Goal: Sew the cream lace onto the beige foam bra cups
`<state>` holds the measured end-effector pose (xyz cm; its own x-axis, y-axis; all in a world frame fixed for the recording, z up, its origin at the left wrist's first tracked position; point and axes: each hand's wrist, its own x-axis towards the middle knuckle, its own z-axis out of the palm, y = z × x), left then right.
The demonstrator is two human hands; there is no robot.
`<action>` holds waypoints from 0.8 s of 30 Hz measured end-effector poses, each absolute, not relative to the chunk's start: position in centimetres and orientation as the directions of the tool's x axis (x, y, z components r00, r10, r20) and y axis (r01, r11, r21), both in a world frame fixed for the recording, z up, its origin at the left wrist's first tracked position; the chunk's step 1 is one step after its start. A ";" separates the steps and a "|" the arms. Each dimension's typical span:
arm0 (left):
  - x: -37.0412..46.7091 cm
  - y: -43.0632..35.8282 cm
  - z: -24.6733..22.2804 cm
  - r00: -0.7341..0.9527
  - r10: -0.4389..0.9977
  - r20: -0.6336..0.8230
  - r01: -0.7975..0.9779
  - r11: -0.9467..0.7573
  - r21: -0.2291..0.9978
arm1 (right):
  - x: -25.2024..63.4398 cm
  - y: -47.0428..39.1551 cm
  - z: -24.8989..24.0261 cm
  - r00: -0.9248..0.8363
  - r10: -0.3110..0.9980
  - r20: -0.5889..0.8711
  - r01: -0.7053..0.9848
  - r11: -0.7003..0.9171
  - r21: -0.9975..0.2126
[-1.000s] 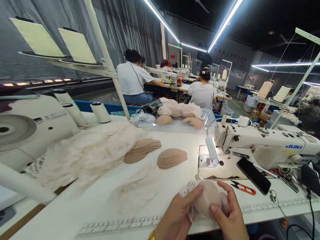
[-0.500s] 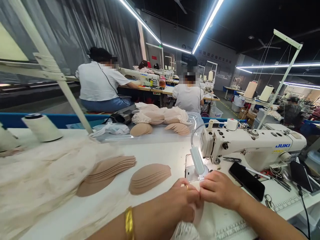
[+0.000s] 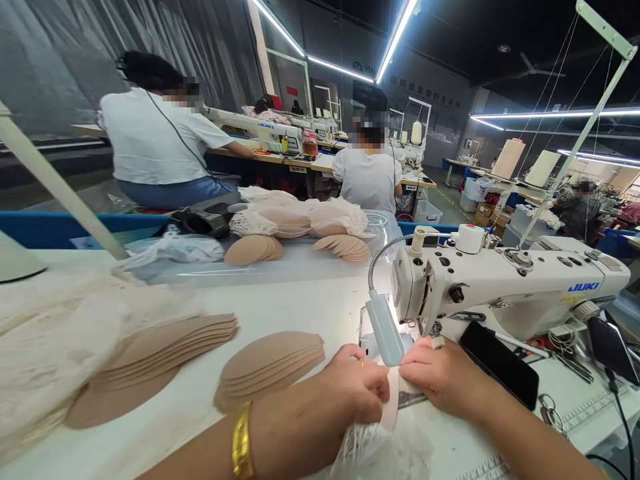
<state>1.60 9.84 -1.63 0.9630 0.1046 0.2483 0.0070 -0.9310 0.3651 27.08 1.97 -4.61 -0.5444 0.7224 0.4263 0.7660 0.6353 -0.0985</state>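
At the sewing machine (image 3: 505, 277), a pale pink-beige fabric piece (image 3: 391, 403) lies between my hands, with white lace (image 3: 373, 450) hanging from its lower end. My left hand (image 3: 357, 387) is closed on its left side, fingers curled, a ring and a gold bangle showing. Close to the presser foot, my right hand (image 3: 443, 373) pinches the upper right part, its fingertips partly hidden. The grey lamp (image 3: 385, 330) hangs just above the fingers and covers part of the needle plate (image 3: 367, 343).
Stacked beige cup pieces (image 3: 273, 363) lie left of my hands, beside another stack (image 3: 155, 353) and a heap of cream lace fabric (image 3: 60, 347). A clear plastic lid (image 3: 200, 272) bears more pieces behind. A black phone (image 3: 500, 363) and snips (image 3: 465, 316) lie right. Two people sit ahead.
Both hands have come slightly apart, and more of the pale fabric shows between them. Right fingers are nearer the presser foot. The view has shifted a little closer and to the right.
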 end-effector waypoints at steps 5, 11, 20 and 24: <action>1.7 10.2 -1.7 0.957 0.134 0.257 0.039 -0.938 0.346 | 27.0 2.2 -4.4 -0.518 0.749 0.412 0.785 0.608 -0.118; 2.1 10.3 -2.0 0.962 0.137 0.235 0.051 -0.940 0.337 | 27.1 2.2 -4.5 -0.491 0.776 0.395 0.794 0.586 -0.164; 1.8 10.1 -1.4 0.954 0.164 0.251 0.056 -0.920 0.387 | 27.1 2.1 -4.6 -0.492 0.775 0.397 0.805 0.578 -0.131; 1.9 10.2 -1.5 0.950 0.173 0.259 0.057 -0.914 0.402 | 27.1 2.1 -4.5 -0.499 0.771 0.397 0.798 0.587 -0.136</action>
<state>1.93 10.17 -1.46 0.9502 0.1734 0.2589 0.0571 -0.9137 0.4025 27.07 2.06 -4.54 -0.4985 0.7707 0.3968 0.7983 0.5866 -0.1364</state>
